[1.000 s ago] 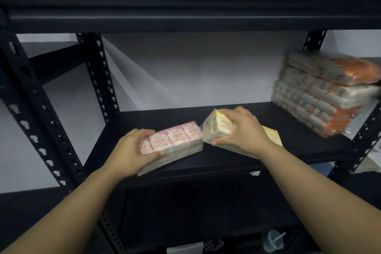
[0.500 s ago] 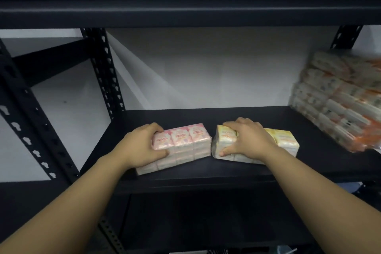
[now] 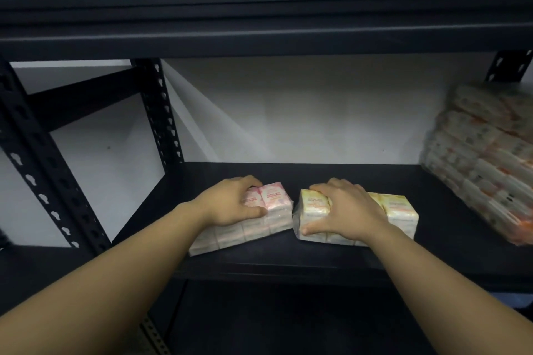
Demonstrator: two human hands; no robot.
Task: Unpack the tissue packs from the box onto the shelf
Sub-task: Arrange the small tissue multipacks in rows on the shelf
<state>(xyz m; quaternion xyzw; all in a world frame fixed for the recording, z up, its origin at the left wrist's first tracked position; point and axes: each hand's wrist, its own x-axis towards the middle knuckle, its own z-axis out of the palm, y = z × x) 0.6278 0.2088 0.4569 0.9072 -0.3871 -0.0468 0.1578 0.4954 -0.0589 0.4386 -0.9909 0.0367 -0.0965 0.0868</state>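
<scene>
head view: a pink tissue pack (image 3: 269,204) and a yellow tissue pack (image 3: 399,210) are seen lying just beside each other near the front of the black shelf (image 3: 317,179), the left hand (image 3: 230,204) curled over the pink one and the right hand (image 3: 343,207) clasped across the yellow one. both are judged light, soft and squashy under slick film wrap, so they are best gripped across the top with the fingers (image 3: 328,184) and thumb spread over opposite long sides, not pinched by the film.

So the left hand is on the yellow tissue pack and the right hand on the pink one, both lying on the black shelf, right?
Not quite: the colours are swapped. The head view shows the left hand on the pink tissue pack and the right hand on the yellow tissue pack. Both do lie on the black shelf.
</scene>
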